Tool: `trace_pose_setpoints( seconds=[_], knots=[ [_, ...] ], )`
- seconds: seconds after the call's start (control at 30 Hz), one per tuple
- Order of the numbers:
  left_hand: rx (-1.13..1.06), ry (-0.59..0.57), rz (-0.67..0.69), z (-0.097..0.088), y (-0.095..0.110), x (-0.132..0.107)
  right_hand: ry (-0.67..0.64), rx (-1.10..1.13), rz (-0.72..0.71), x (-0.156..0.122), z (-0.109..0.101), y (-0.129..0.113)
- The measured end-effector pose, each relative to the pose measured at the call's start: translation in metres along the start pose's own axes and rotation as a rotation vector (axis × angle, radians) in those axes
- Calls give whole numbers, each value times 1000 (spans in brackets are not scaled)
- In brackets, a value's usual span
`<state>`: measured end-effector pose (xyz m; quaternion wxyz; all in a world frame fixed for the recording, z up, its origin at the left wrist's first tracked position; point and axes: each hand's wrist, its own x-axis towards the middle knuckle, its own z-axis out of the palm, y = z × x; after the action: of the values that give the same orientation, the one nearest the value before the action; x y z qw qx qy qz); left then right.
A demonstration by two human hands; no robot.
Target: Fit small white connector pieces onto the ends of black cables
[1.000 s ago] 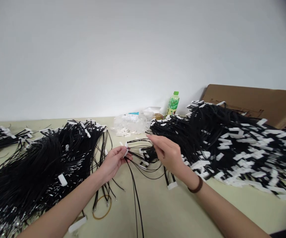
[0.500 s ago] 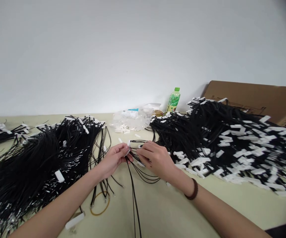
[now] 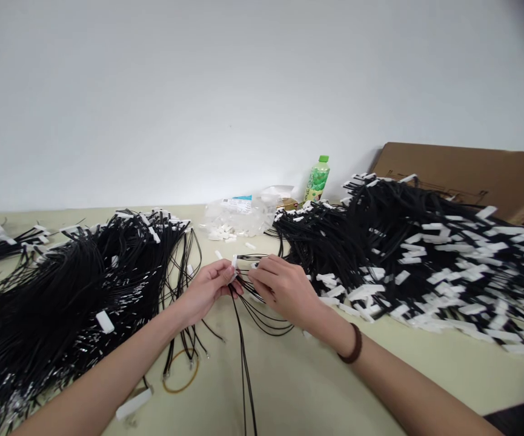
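Note:
Between thumb and fingers, my left hand (image 3: 211, 282) pinches a small white connector (image 3: 234, 263). Several thin black wires (image 3: 262, 327) run out of it, some looping to the right and some hanging toward the table's front edge. My right hand (image 3: 284, 284) is closed on a wire just right of the connector; its fingertips partly hide what they grip. Beside my left forearm, loose black wires with metal tips lie on the table near a yellow rubber band (image 3: 180, 390).
Large heaps of black wires lie on the left (image 3: 62, 297) and, with white connectors, on the right (image 3: 357, 242). Behind my hands are a clear plastic bag of white parts (image 3: 234, 221) and a green-capped bottle (image 3: 317, 180). A cardboard box (image 3: 452, 175) stands at back right.
The view has shifted slightly. Both hands keep nearly the same pose, left on the connector and right at the wires.

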<state>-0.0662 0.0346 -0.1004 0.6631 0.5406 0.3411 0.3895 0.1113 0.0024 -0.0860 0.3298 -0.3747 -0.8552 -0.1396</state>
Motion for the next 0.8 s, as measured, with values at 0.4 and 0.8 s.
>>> trace_pose_setpoints(
  seconds=[0.4, 0.8],
  knots=[
    [-10, 5, -7, 1, 0, -1, -44, 78, 63, -1, -1, -1],
    [1, 1, -7, 1, 0, -1, -42, 0, 39, -2, 3, -1]
  ],
)
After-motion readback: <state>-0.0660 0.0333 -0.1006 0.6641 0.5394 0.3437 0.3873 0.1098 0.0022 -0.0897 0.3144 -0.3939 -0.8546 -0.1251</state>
